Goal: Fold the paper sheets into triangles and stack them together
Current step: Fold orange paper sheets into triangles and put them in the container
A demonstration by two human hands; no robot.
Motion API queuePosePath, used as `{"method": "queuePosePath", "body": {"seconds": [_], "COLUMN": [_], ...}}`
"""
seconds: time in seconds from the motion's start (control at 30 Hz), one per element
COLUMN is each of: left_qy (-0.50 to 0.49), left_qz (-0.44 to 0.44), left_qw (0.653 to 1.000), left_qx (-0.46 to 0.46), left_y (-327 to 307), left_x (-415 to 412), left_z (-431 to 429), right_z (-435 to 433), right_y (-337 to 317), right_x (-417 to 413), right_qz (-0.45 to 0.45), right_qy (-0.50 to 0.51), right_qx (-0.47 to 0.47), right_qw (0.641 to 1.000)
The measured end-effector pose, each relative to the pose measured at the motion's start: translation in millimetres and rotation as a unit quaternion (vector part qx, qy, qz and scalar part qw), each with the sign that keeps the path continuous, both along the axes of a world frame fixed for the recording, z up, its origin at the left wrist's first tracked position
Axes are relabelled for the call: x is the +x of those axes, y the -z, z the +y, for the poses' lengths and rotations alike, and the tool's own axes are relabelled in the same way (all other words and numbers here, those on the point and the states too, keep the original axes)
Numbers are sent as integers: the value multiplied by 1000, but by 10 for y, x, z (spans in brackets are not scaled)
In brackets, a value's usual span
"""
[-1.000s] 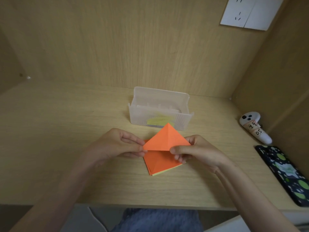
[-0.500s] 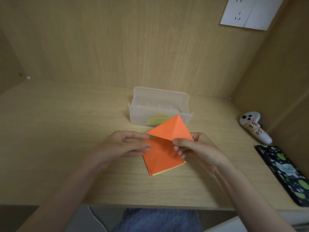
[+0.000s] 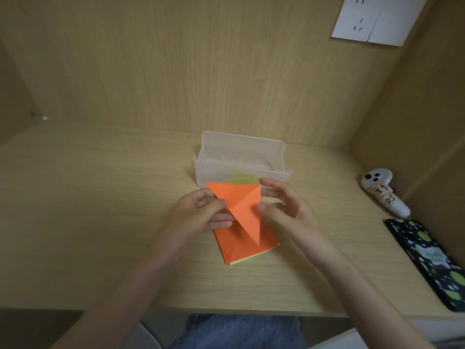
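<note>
The orange triangle [image 3: 241, 203] has swung point-down, the left hand [image 3: 201, 217] grip pinching it, the right hand [image 3: 286, 210] grip spread just beside

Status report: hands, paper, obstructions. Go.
Left hand pinches folded orange triangle. Right hand spread beside it, blurred. Sheet stack lies beneath; plastic box behind, not blocking.

We find bare worktop [image 3: 88, 210] stretching wide beside the left hand [image 3: 198, 215], while the translucent box [image 3: 241, 157] stands just behind the right hand [image 3: 289, 210] and a white controller [image 3: 382, 192] and dark phone [image 3: 427, 260] lie along the right wall [image 3: 427, 122].
</note>
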State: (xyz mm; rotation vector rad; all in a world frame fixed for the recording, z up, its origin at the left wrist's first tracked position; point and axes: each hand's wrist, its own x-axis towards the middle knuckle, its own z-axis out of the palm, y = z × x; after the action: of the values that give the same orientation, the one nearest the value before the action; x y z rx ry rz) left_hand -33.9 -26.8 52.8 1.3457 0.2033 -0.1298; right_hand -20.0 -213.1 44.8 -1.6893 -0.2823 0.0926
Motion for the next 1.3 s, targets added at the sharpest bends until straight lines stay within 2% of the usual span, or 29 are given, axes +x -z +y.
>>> {"method": "queuePosePath", "body": {"seconds": [0.07, 0.13, 0.2, 0.23, 0.57, 0.67, 0.8, 1.0, 1.13, 1.3], "left_qy": [9, 21, 31, 35, 58, 49, 44, 67, 60, -11], "left_qz": [8, 8, 4, 3, -18, -17, -5, -6, -10, -46], "left_qw": [1000, 1000, 999, 999, 997, 998, 999, 998, 998, 999], "left_qx": [12, 21, 29, 32, 48, 41, 5, -17, 3, -6], "left_y": [-4, -4, -1, 0, -24, -23, -23, -22, -33, -61], "left_x": [9, 16, 21, 20, -18, -23, -40, -70, -69, -40], "left_z": [20, 35, 38, 37, 41, 53, 47, 61, 51, 56], "right_z": [-83, -118, -115, -102, -36, -39, -16, 96, 121, 114], "right_y": [-12, -12, 10, 15, -17, -7, 4, -32, -49, -68], "right_x": [-7, 1, 41, 54, 113, 117, 94, 62, 49, 25], "right_qz": [-109, -200, -240, -243, -162, -123, -35, 58, 68, 63], "right_qy": [-34, -65, -74, -79, -97, -102, -53, -4, 23, 34], "right_qx": [-39, -141, -210, -213, -153, -97, 33, 103, 117, 90], "right_qw": [993, 967, 945, 943, 970, 982, 997, 993, 991, 993]}}
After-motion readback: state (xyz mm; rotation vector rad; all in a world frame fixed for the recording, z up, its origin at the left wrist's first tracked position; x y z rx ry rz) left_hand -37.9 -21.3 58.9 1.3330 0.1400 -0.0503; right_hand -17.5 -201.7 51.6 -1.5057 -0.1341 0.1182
